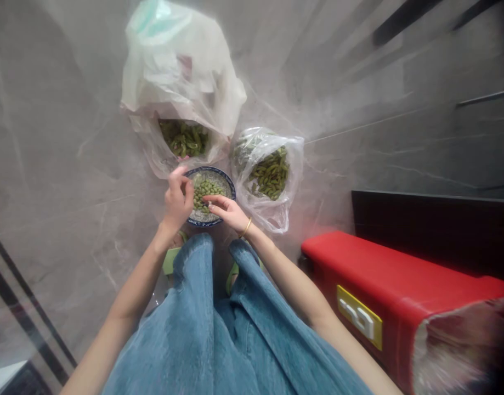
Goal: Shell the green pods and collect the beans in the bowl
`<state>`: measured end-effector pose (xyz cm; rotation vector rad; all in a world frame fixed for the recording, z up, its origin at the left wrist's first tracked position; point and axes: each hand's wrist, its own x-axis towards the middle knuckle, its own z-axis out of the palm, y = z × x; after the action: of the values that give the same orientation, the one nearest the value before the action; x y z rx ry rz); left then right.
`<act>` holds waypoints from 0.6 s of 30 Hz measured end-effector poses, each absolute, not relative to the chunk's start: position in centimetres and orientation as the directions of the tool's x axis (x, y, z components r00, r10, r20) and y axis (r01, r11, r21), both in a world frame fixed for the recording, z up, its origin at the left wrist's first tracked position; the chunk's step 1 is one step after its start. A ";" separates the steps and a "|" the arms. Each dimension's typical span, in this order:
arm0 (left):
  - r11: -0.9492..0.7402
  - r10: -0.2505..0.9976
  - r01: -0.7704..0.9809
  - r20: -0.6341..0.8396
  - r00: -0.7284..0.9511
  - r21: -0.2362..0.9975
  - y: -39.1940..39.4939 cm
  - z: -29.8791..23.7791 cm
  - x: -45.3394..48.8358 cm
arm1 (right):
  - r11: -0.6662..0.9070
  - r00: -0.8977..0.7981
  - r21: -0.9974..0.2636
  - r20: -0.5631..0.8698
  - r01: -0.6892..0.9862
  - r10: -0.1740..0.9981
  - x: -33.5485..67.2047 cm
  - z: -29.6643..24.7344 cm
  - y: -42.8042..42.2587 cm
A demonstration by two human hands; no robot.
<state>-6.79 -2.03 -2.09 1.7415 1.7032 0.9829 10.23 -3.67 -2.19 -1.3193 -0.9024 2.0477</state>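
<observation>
A round bowl with a blue patterned rim [233, 189] stands on the floor between my feet and the bags, with shelled green beans [208, 187] in it. Over its left edge, my left hand [179, 197] is held with the fingers curled in; whatever they hold is hidden. My right hand [229, 213], with a gold bangle at the wrist, reaches over the bowl's right side. Its thumb and first fingers close together just above the beans, on something too small to name. Green bean pods [188, 138] fill the mouth of the large white plastic bag [173, 71] beyond the bowl.
Right of the bowl, a clear plastic bag [290, 181] gapes around more green pods [272, 173]. A red bin [371, 280] with a yellow label and a plastic liner stands at my right, before a dark panel [432, 227]. Grey marbled tiles [71, 164] cover the floor.
</observation>
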 end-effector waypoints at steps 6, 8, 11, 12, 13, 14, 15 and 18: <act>-0.146 0.979 0.787 0.202 0.027 0.600 5.7 -3.7 -9.4 | -0.528 -0.279 -0.849 -0.506 -0.002 0.816 11.6 -2.0 -2.9; -0.140 0.984 0.827 0.173 0.053 0.544 6.6 -4.1 -9.6 | -0.486 -0.078 -0.874 -0.486 0.012 0.871 13.4 -2.7 -2.1; -0.141 0.984 0.805 0.174 0.048 0.576 5.4 -4.2 -8.7 | -0.421 0.320 -0.886 -0.348 0.195 0.881 18.0 -4.3 -0.7; -0.157 0.981 0.784 0.188 0.052 0.601 4.6 -4.1 -8.2 | -0.407 0.412 -0.858 -0.263 0.314 0.872 19.7 -4.9 -0.3; -0.178 0.977 0.761 0.205 0.061 0.624 3.7 -4.0 -7.6 | -0.416 0.453 -0.795 -0.202 0.442 0.868 21.3 -5.5 0.1; -0.202 0.972 0.739 0.222 0.073 0.643 2.8 -3.8 -7.0 | -0.439 0.453 -0.715 -0.190 0.544 0.871 22.6 -6.0 0.4; -0.223 0.968 0.720 0.236 0.085 0.657 2.0 -3.7 -6.3 | -0.448 0.413 -0.654 -0.220 0.610 0.884 23.6 -6.4 0.5; -0.263 0.962 0.686 0.239 0.133 0.678 0.2 -3.0 -4.6 | -0.444 0.331 -0.521 -0.299 0.729 0.895 24.5 -7.4 0.5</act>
<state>-4.56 0.21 -2.99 2.0114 1.5855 0.9175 24.49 0.49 -7.44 -2.3072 -1.4556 0.8043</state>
